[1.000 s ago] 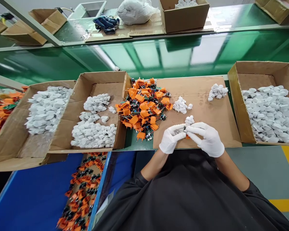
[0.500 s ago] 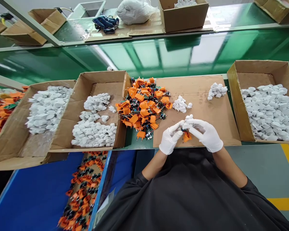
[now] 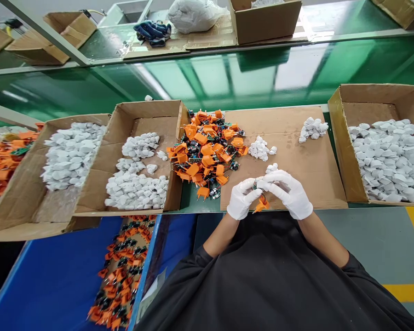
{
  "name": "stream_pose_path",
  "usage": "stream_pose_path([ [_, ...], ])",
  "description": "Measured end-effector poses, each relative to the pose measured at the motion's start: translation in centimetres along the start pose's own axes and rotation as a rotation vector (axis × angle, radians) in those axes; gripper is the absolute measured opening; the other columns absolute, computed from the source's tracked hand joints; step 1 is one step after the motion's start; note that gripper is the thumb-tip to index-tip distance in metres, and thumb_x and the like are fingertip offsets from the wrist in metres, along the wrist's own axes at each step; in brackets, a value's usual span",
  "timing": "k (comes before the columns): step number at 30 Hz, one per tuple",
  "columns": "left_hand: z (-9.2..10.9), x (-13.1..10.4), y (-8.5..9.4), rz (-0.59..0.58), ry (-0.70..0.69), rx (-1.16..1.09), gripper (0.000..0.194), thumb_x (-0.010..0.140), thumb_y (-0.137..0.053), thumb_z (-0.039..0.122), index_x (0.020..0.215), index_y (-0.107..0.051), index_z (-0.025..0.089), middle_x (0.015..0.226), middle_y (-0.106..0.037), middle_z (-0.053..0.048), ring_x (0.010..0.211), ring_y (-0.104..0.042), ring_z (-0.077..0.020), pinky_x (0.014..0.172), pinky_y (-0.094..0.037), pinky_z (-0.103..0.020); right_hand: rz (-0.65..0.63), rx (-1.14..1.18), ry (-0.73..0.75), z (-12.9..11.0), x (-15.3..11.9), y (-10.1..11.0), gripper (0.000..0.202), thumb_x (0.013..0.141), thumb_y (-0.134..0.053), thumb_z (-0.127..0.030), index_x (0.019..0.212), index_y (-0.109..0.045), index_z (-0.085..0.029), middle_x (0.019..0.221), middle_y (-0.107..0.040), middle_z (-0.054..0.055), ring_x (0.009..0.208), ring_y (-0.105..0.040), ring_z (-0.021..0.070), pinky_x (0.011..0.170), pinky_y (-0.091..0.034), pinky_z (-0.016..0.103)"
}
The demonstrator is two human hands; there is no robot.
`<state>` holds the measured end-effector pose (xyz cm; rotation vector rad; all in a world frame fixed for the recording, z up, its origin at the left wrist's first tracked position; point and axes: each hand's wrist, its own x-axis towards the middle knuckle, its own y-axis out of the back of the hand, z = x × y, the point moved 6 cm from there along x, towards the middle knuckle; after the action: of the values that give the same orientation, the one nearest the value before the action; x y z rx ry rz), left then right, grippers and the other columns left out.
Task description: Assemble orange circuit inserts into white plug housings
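My left hand [image 3: 242, 198], in a white glove, pinches a small circuit board [image 3: 255, 185] close to the front edge of the cardboard sheet. An orange plug part [image 3: 261, 204] dangles below the board on a dark wire. From the other side my gloved right hand [image 3: 290, 194] closes its thumb and fingertips on the same board; whether a white piece is also between them I cannot tell. Just beyond my fingers lie a few white pieces [image 3: 272, 168]. A small heap of similar white pieces [image 3: 258, 149] sits behind my left hand.
A heap of orange plug parts with boards [image 3: 207, 156] lies to the left. White pieces fill part of the left carton [image 3: 174, 197], the far-left carton [image 3: 51, 216] and the right carton [image 3: 345, 161]. Another small white pile [image 3: 313, 129] rests on the cardboard sheet [image 3: 290, 119].
The orange part has shifted slightly left and now hangs lower and tilted from its wire. My right hand has moved a little left, and the board shows more between my fingers.
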<state>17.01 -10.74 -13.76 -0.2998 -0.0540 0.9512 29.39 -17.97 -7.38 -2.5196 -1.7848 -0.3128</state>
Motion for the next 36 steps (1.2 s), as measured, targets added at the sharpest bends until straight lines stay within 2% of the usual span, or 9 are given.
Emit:
stream_pose_path([
  [6, 1.2, -0.4, -0.1, -0.063, -0.079, 0.1, 0.043, 0.058, -0.083, 0.06, 0.074, -0.076, 0.021, 0.081, -0.073, -0.005, 0.079, -0.064, -0.0219, 0.079, -0.051, -0.034, -0.029, -0.061, 0.104, -0.6, -0.3, -0.2, 0.012, 0.091, -0.065, -0.034, 0.101, -0.072, -0.03, 0.097, -0.072, 0.001, 0.096, -0.066, 0.0195, 0.108, -0.044, 0.044],
  [10, 2.0, -0.5, -0.4, -0.087, -0.121, 0.211, 0.038, 0.062, -0.081, 0.058, 0.067, -0.074, 0.021, 0.08, -0.073, -0.006, 0.078, -0.065, -0.0223, 0.078, -0.052, -0.036, -0.089, -0.11, 0.206, -0.4, -0.5, -0.1, 0.015, 0.087, -0.069, -0.034, 0.101, -0.067, -0.028, 0.091, -0.065, 0.002, 0.086, -0.063, 0.0188, 0.09, -0.053, 0.041],
  [13, 2.3, -0.6, -0.5, -0.074, -0.178, 0.282, 0.031, 0.065, -0.081, 0.053, 0.072, -0.076, 0.023, 0.082, -0.075, -0.006, 0.076, -0.065, -0.0217, 0.078, -0.052, -0.036, -0.1, -0.121, 0.185, -0.1, -0.6, -0.2, 0.014, 0.086, -0.068, -0.035, 0.097, -0.064, -0.026, 0.089, -0.063, 0.002, 0.079, -0.062, 0.0175, 0.075, -0.056, 0.037],
  [17, 2.4, -0.6, -0.7, -0.1, -0.278, 0.368, 0.028, 0.07, -0.079, 0.05, 0.079, -0.077, 0.024, 0.083, -0.075, -0.006, 0.076, -0.067, -0.0207, 0.077, -0.053, -0.034, -0.057, -0.095, 0.191, -0.4, -0.7, 0.4, 0.008, 0.088, -0.067, -0.032, 0.094, -0.065, -0.027, 0.087, -0.065, 0.002, 0.084, -0.063, 0.0183, 0.084, -0.054, 0.04],
  [19, 2.5, -0.7, -0.8, -0.124, -0.38, 0.395, 0.031, 0.071, -0.078, 0.052, 0.082, -0.077, 0.023, 0.083, -0.075, -0.005, 0.076, -0.068, -0.0197, 0.075, -0.054, -0.032, -0.1, -0.022, 0.198, -0.6, -0.7, 0.5, 0.01, 0.087, -0.068, -0.035, 0.092, -0.067, -0.027, 0.088, -0.066, 0.003, 0.089, -0.064, 0.0198, 0.089, -0.053, 0.041],
  [23, 3.3, -1.5, -0.9, -0.089, -0.687, 0.51, 0.035, 0.075, -0.074, 0.054, 0.088, -0.073, 0.021, 0.081, -0.074, -0.004, 0.071, -0.068, -0.0162, 0.065, -0.055, -0.029, -0.165, 0.13, 0.028, -0.1, -0.5, 0.3, 0.014, 0.084, -0.072, -0.034, 0.09, -0.065, -0.024, 0.09, -0.065, 0.004, 0.086, -0.063, 0.0187, 0.085, -0.053, 0.039],
  [26, 4.0, -2.1, -1.2, -0.047, -0.83, 0.692, 0.035, 0.079, -0.073, 0.049, 0.101, -0.07, 0.021, 0.082, -0.073, -0.003, 0.073, -0.068, -0.0151, 0.066, -0.056, -0.028, -0.18, 0.268, -0.16, 0.7, -0.7, -0.3, 0.023, 0.08, -0.076, -0.034, 0.093, -0.059, -0.023, 0.093, -0.062, 0.002, 0.079, -0.063, 0.0152, 0.075, -0.055, 0.034],
  [32, 6.4, -3.0, -1.3, -0.02, -0.978, 0.805, 0.037, 0.077, -0.077, 0.044, 0.106, -0.069, 0.024, 0.088, -0.067, -0.003, 0.082, -0.064, -0.0165, 0.073, -0.053, -0.031, -0.294, 0.353, -0.327, 1.1, -1.7, -0.8, 0.043, 0.079, -0.076, -0.027, 0.116, -0.055, -0.023, 0.094, -0.067, 0.003, 0.082, -0.068, 0.0152, 0.076, -0.058, 0.032],
  [36, 7.1, -3.1, -1.5, -0.033, -0.991, 0.885, 0.035, 0.077, -0.078, 0.042, 0.105, -0.068, 0.024, 0.085, -0.064, -0.002, 0.082, -0.061, -0.0158, 0.075, -0.05, -0.031, -0.333, 0.359, -0.381, 1.1, -1.8, -0.8, 0.042, 0.079, -0.075, -0.025, 0.118, -0.058, -0.021, 0.091, -0.069, 0.003, 0.082, -0.07, 0.0143, 0.077, -0.058, 0.03],
])
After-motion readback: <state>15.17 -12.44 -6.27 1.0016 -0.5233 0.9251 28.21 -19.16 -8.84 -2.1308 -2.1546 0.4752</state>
